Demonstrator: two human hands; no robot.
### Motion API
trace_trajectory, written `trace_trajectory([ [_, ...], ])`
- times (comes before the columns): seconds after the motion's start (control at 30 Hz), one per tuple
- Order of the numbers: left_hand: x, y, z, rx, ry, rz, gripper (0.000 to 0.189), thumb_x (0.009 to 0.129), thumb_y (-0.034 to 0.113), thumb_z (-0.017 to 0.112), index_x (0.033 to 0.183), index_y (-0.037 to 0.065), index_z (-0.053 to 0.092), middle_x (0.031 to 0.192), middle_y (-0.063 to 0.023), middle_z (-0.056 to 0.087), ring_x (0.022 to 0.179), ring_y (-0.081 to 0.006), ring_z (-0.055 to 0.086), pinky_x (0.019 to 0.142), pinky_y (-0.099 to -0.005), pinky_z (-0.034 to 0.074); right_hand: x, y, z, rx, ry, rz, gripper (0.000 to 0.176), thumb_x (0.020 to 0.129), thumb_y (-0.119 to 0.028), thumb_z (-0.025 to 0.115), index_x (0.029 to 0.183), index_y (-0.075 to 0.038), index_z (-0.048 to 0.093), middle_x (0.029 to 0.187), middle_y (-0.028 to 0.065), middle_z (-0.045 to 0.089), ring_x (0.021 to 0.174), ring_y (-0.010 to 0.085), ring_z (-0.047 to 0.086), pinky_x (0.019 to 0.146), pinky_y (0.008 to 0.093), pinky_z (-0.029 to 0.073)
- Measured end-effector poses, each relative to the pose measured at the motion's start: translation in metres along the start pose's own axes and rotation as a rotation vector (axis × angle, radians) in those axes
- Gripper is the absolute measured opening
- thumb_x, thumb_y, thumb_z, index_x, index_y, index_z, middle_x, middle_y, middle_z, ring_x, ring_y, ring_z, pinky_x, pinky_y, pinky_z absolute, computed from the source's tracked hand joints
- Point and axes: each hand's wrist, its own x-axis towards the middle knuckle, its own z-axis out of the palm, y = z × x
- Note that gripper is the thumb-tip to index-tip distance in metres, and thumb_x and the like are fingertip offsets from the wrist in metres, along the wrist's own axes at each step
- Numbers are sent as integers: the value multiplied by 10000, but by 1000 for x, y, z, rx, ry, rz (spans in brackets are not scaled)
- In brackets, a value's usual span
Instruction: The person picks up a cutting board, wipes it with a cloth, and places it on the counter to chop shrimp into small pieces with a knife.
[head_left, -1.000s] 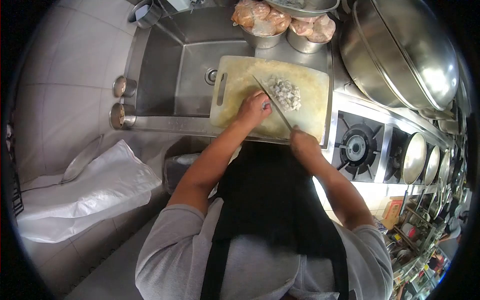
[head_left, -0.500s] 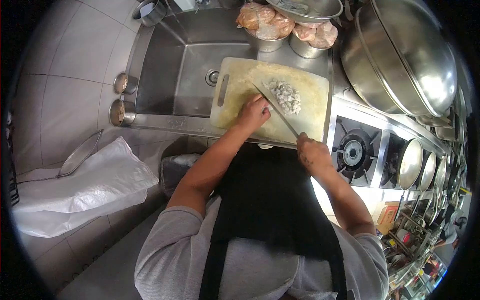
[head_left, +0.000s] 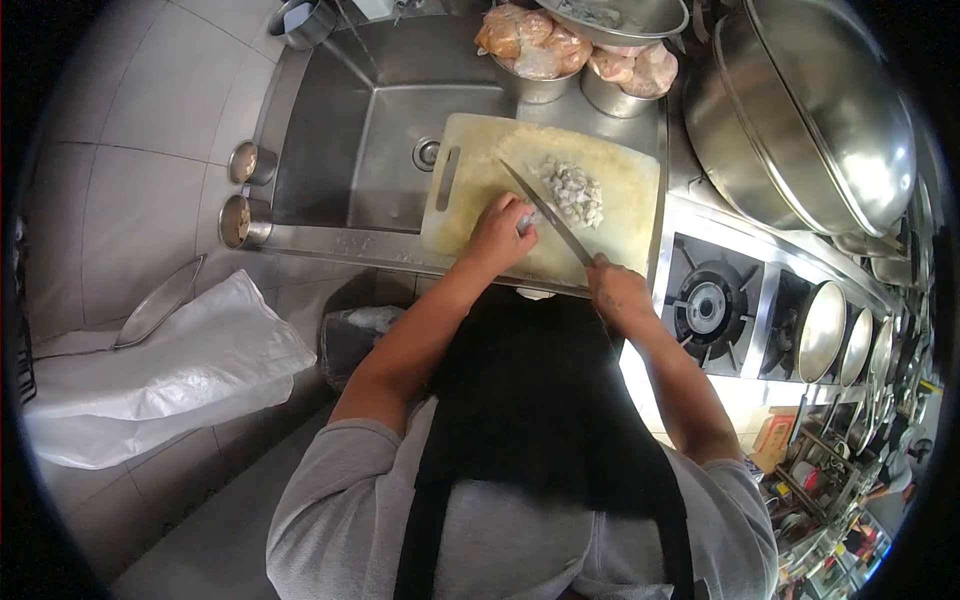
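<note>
My right hand [head_left: 617,294] is wrapped round the handle of a kitchen knife [head_left: 548,213], whose long blade slants up and left across the cutting board [head_left: 620,180]. Beside the blade, my left hand [head_left: 498,236] is closed with curled fingers on a small grey-white piece [head_left: 525,224] that looks like raw shrimp; most of it is hidden. Right of the blade lies a heap of chopped grey-white pieces [head_left: 572,192], apparently the same food. The worn, yellowish board rests across the sink's front and right edges.
A steel sink [head_left: 325,150] opens left of the board. Behind stand metal pots holding bagged food [head_left: 540,48] and a metal bowl [head_left: 640,28]. To the right are a large steel bowl [head_left: 800,110], a gas burner [head_left: 706,304] and pans [head_left: 822,330]. Small metal cups [head_left: 240,222] sit at left.
The knife and my right hand have shifted slightly up and left. My left hand stays in nearly the same place, its fingers still curled. The chopped heap looks unchanged.
</note>
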Motion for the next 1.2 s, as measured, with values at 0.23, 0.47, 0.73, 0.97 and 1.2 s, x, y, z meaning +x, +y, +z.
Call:
trace_trajectory([
  [0.23,-3,-2,2,63,-13,-10,183,716,19,707,867,10,604,920,-139,605,894,-359,614,772,-430,515,-17,-17,-20,-92,-81,3,207,986,-135,422,1040,17,553,880,273,697,844,420,708,748,509,559],
  [0.47,-9,-6,11,69,8,-13,150,724,27,699,832,37,595,866,-133,600,854,-368,614,746,-445,517,-28,-22,-15,-165,-200,35,182,963,-92,442,1055,28,543,903,269,701,861,411,715,761,498,571],
  [0.73,-16,-6,5,74,34,9,187,746,60,707,900,29,606,910,-141,608,877,-374,620,758,-454,518,5,-13,15,-27,-2,-47,226,1002,-188,459,1076,11,536,869,249,698,842,425,697,744,501,556],
  [0.97,-22,5,-1,112,61,-75,218,750,51,673,956,12,616,971,-175,594,961,-385,584,813,-460,502,-16,-8,-14,-48,-72,48,242,1025,-212,413,1072,-6,531,923,248,706,857,433,698,773,510,547],
  [1.2,-19,-2,5,121,22,-96,222,757,62,688,961,23,613,966,-169,600,936,-396,587,811,-480,495,-36,-13,-22,-143,-152,-80,163,959,-96,449,1041,15,537,867,278,695,822,435,707,715,509,564],
])
